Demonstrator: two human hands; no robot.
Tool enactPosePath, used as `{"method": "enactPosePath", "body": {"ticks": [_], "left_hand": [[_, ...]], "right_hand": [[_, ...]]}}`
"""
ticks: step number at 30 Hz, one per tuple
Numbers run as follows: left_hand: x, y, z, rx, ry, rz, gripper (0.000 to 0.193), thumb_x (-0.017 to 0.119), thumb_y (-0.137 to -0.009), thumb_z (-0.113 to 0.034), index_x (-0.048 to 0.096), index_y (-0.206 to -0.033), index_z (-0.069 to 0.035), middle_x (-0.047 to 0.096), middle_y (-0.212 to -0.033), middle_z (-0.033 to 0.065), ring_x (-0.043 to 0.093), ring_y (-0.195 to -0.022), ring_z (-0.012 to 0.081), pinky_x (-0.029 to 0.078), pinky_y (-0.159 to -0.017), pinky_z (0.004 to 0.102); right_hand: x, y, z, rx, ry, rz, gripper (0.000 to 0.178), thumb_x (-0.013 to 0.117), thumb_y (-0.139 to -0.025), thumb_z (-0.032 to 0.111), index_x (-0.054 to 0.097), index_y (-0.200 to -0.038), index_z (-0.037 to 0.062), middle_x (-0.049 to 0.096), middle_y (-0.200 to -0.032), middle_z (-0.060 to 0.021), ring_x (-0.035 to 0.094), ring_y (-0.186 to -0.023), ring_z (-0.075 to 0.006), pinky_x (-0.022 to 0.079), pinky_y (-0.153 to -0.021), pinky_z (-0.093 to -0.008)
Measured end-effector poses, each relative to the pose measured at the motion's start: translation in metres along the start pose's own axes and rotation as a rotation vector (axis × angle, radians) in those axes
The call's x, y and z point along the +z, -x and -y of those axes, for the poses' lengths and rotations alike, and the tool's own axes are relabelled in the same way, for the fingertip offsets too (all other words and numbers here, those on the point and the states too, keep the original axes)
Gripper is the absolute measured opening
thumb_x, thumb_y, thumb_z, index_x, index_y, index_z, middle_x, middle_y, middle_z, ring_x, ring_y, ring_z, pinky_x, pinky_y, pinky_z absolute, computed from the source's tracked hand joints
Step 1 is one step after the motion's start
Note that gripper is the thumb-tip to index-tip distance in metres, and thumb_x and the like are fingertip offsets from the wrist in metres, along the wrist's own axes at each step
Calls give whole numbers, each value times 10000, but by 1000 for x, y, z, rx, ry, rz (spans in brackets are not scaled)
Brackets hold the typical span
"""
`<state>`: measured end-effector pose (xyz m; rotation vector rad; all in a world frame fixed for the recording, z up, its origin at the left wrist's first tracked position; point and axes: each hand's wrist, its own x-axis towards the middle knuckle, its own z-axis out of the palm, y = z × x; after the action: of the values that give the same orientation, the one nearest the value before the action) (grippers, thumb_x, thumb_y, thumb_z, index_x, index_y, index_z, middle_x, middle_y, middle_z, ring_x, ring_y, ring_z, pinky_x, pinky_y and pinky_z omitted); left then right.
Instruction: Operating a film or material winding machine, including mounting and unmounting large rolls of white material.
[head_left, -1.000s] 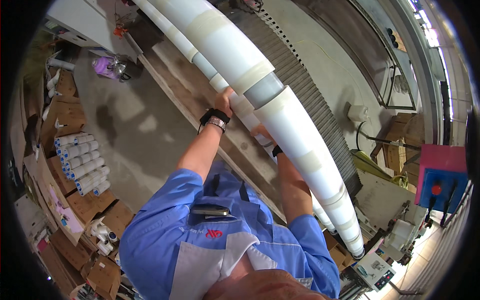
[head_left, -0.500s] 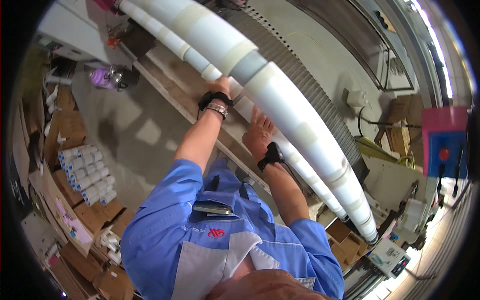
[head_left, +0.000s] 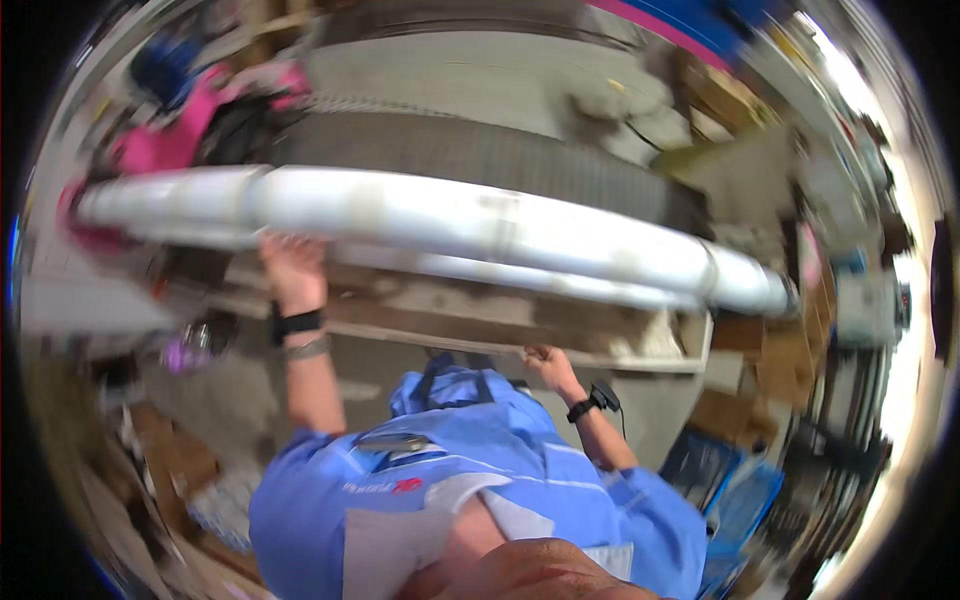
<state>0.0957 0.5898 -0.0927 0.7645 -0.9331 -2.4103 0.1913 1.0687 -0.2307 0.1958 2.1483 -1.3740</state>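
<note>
A long white roller, banded with grey and off-white rings, runs across the view. Beneath it lies a thinner white roller, partly covered by the large one. My left hand reaches up to the rollers' underside toward their left end, fingers extended against the white surface; the fingertips are smeared by motion. My right hand is curled closed beside the front edge of a long pale trough. What its fingers hold, if anything, is hidden. Both wrists wear black straps.
Behind the rollers is a ribbed grey surface. Pink parts stand at the far left. Cardboard boxes and a blue crate are at right. A purple object sits on the floor at left.
The view has turned, so the rollers now run nearly level. My right hand has left the thin roller, drawn back and curled closed. My left hand stays at the rollers.
</note>
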Motion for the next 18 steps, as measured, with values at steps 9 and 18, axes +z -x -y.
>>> {"method": "enactPosePath", "body": {"ticks": [9,18], "left_hand": [[67,-26,2,153,-4,-5,751,693,-780,-603,533,-1319,-105,592,-1291,85,577,-1160,284,469,-987,466],[82,-16,-4,201,-105,-103,659,631,-813,-561,551,-1302,-128,599,-1287,95,584,-1152,309,473,-967,492]], "right_hand": [[-115,87,-82,194,-952,-394,370,645,-943,290,572,-1158,-2,670,-902,-76,640,-753,-142,539,-685,-296],[-297,89,-17,-377,-1363,-315,701,504,-945,586,413,-1374,39,502,-1320,-181,525,-1196,-324,487,-968,-524]]}}
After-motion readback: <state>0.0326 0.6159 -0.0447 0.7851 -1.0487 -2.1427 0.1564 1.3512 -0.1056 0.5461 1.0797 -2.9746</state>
